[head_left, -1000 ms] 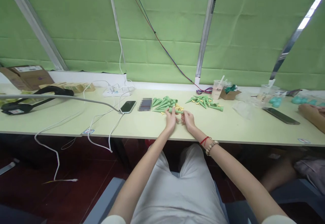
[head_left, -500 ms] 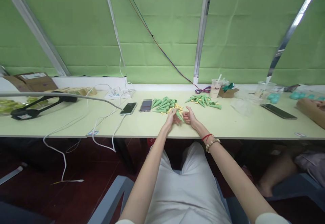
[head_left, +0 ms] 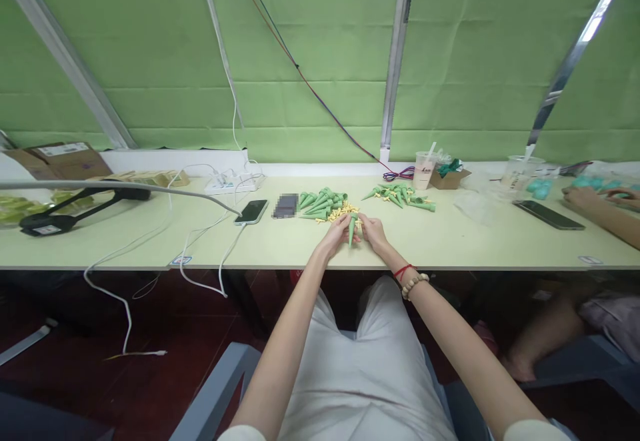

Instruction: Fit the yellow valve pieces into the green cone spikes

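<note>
Head view, both hands (head_left: 356,233) holding green cone (head_left: 352,229)

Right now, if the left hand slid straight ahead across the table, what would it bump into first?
Probably the small yellow pieces scattered just beyond the left hand, then the pile of green cones behind them. Depth is hard to judge here.

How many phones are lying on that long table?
2. One phone lies left of the green cones, plugged into a white cable; another phone lies far right. More may be hidden.
</note>
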A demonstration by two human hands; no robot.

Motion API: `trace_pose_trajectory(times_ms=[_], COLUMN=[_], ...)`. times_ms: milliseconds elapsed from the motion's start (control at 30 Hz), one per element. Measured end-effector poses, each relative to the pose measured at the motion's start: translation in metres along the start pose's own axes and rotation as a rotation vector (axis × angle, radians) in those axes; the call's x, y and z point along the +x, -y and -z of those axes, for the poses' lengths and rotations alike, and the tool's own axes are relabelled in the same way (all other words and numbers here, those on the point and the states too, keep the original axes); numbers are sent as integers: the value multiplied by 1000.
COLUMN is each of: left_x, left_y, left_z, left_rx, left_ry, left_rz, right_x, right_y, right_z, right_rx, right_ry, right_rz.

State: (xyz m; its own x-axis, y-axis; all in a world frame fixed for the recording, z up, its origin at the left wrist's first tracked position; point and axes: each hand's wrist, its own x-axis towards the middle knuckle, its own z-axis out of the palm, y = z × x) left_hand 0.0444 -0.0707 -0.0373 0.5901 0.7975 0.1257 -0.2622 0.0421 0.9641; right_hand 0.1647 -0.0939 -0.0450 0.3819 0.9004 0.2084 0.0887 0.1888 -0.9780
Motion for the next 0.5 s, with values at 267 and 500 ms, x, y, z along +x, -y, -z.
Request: trace_pose_trajectory(times_ms=[267,500], left_x=[-1,1], left_y=[-1,0], left_z=[-2,2], left_rx=[-32,-32], left_ry=[-4,7], left_rz=[26,53], right_x=[-5,-8], right_y=[4,6], right_z=[3,1], right_rx=[-142,-195], right_ry=[-115,-126], right_rz=[140,210])
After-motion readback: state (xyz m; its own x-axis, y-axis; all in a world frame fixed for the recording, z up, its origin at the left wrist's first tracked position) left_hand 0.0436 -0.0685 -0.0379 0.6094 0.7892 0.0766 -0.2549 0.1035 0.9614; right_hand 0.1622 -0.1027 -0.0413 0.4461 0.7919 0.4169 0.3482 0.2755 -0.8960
